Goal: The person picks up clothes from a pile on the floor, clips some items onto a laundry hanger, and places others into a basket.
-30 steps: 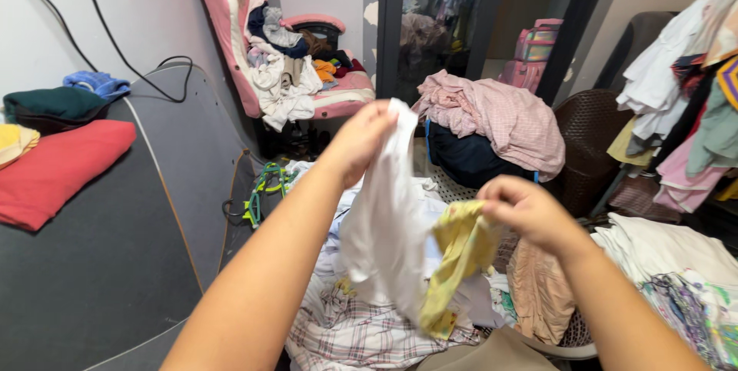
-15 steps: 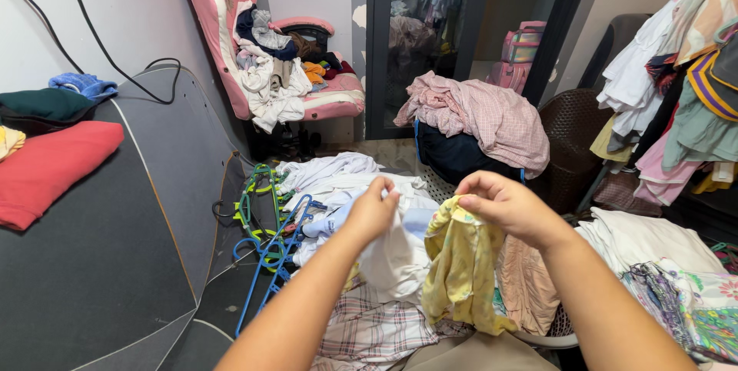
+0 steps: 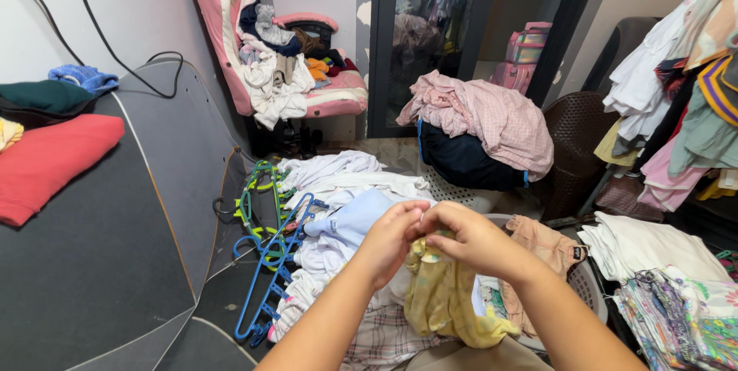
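Both hands meet at lower centre of the frame. Left hand (image 3: pixel 393 234) and right hand (image 3: pixel 469 242) touch each other, fingers pinched shut on the top edge of a yellow garment (image 3: pixel 446 302), which hangs down from the grip toward the bottom edge. Under and left of the hands: a heap of white clothes (image 3: pixel 338 179) with a light blue shirt (image 3: pixel 350 221) on top, and a plaid cloth (image 3: pixel 384 336) at bottom centre. Just right of the right hand, a tan garment (image 3: pixel 542 244) drapes over the rim of a white laundry basket (image 3: pixel 588 286). Blue hangers (image 3: pixel 269 271) and green hangers (image 3: pixel 257 198) lie left of the heap, beside a dark grey mattress (image 3: pixel 100 263) filling the lower left. On the mattress, far left: a folded red cloth (image 3: pixel 54 159). Upper centre-left: a pink chair (image 3: pixel 231 25) loaded with clothes. Centre right: a pink checked shirt (image 3: pixel 492 117) piled over a dark blue bundle (image 3: pixel 465 159). A brown plastic chair (image 3: pixel 580 129) stands just right of that pile. Right edge: hanging clothes (image 3: pixel 676 94); lower right, folded white cloth (image 3: pixel 646 244).
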